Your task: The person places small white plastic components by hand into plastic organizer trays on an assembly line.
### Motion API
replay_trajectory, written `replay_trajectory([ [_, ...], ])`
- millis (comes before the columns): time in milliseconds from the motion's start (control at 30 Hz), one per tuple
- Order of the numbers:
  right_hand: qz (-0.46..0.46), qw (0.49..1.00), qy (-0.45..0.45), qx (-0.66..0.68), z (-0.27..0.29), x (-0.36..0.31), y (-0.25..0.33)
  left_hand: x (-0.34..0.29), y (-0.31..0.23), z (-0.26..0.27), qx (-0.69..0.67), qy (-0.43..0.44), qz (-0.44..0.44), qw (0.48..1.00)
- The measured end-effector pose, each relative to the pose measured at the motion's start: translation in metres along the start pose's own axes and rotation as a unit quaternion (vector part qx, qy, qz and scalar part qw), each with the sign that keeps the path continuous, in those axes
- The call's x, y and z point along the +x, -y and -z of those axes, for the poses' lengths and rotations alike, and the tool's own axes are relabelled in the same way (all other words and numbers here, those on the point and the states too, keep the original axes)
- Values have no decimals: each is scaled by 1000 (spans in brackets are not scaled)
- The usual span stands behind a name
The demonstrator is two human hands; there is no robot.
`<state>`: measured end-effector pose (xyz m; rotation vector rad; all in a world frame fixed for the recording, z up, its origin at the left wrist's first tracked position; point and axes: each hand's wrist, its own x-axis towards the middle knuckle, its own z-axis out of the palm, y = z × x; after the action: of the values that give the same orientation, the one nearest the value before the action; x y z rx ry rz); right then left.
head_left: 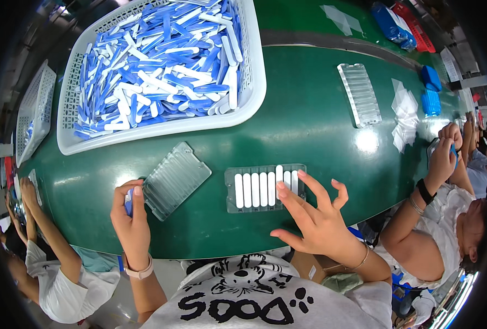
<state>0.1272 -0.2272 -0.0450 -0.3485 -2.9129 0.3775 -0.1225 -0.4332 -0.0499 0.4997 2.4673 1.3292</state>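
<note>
My left hand (131, 219) is closed around slim, flat, round-ended pieces, of which a blue part (128, 203) shows at the fingers; how many is hidden. Beside it an empty clear ribbed plastic tray (178, 180) lies tilted on the table, its left edge by my fingertips. My right hand (320, 225) has its fingers spread over a second clear tray (231, 192), which holds a row of white round-ended strips (255, 190). One white strip (279, 174) sits higher than its neighbours, and my index fingertip is on it. The row's right end is partly covered by my fingers.
A big white basket (161, 134) heaped with blue and white strips stands at the far left. Another clear tray (359, 94) and crumpled clear film (404, 115) lie far right on the green table (309, 131). A co-worker's hands (445, 151) work at the right; others sit left.
</note>
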Motion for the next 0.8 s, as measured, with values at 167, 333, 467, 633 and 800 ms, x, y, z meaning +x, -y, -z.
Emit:
replay_trajectory([
  [167,30,999,-24,-27,2,-5,-3,2,-2,-2,-34,-4,13,999],
  [333,-23,1000,6,20,16,31,-12,4,-3,-8,-15,-16,-19,1000],
  [467,1,998,68,-5,28,32,-26,7,-10,-6,-124,-71,-11,990],
  [633,-80,979,165,-85,83,4,-60,16,-20,-6,-241,-100,28,965],
  [800,-86,958,87,-258,102,19,-128,19,-23,-5,-435,32,136,890],
])
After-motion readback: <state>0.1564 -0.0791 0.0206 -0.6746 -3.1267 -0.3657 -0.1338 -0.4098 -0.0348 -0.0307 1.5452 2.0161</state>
